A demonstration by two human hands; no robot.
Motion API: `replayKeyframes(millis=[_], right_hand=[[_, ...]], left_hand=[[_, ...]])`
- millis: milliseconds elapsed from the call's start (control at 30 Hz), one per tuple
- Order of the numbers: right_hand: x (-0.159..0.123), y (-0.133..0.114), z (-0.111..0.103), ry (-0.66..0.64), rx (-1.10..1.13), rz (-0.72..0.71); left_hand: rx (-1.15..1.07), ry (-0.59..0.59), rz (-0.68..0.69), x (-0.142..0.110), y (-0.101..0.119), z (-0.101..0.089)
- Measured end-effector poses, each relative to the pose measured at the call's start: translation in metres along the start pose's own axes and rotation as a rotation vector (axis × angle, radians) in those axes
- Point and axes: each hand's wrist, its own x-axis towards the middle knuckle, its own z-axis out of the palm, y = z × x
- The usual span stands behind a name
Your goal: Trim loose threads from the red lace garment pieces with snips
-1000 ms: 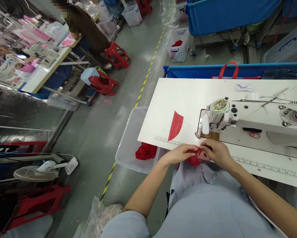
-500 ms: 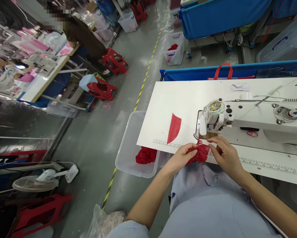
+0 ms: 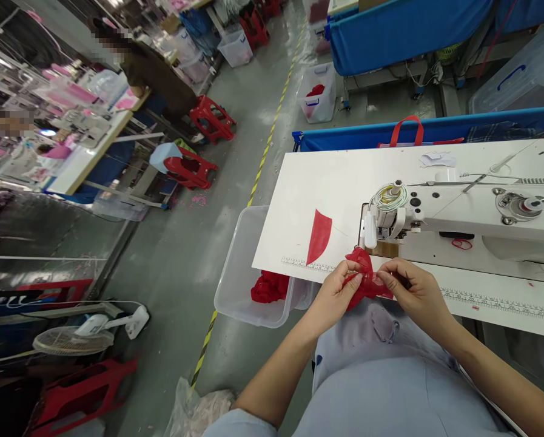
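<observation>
My left hand (image 3: 333,294) and my right hand (image 3: 410,291) both pinch a small crumpled piece of red lace fabric (image 3: 365,276) at the front edge of the white sewing table (image 3: 326,176). The fabric sits just in front of the needle area of the white sewing machine (image 3: 458,221). A flat red curved fabric piece (image 3: 320,235) lies on the table to the left of my hands, by the printed ruler strip (image 3: 308,263).
A clear plastic bin (image 3: 247,273) with red fabric stands on the floor left of the table. Red stools (image 3: 190,167), a floor fan (image 3: 71,340) and a person at another workbench are further left. Blue cloth racks and bins stand behind the table.
Both hands have turned and lifted the red lace slightly toward the machine's needle area; my fingers have regripped it. The camera view shifted a little.
</observation>
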Motion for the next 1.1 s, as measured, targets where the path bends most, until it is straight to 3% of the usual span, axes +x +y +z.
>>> replayKeyframes(millis=[133,333,533,633,700,833,1000,1100], right_hand=[[0.001,-0.002,-0.001,0.022,0.001,0.072],[0.002,-0.003,-0.001,0.023,0.011,0.093],[0.001,-0.002,-0.001,-0.142,0.023,0.063],[0.004,0.002,-0.003,-0.032,-0.001,0.002],[0.007,0.005,-0.004,-0.012,0.002,-0.025],[0.013,0.008,-0.005,-0.26,-0.003,-0.075],[0.015,0.004,-0.009,-0.168,-0.045,-0.1],[0.015,0.004,-0.012,-0.205,-0.021,-0.056]], left_hand=[[0.083,0.01,0.055,0.0,0.0,0.001],[-0.022,-0.062,0.06,0.001,-0.002,0.003],[-0.082,-0.001,0.066,-0.001,0.001,0.003],[-0.036,-0.002,0.063,-0.002,0.006,0.002],[0.001,-0.013,0.064,-0.003,0.008,0.001],[0.078,-0.041,0.089,-0.004,0.012,-0.005],[0.354,0.033,0.086,-0.003,0.016,-0.014],[0.592,0.084,0.131,0.0,0.012,-0.017]])
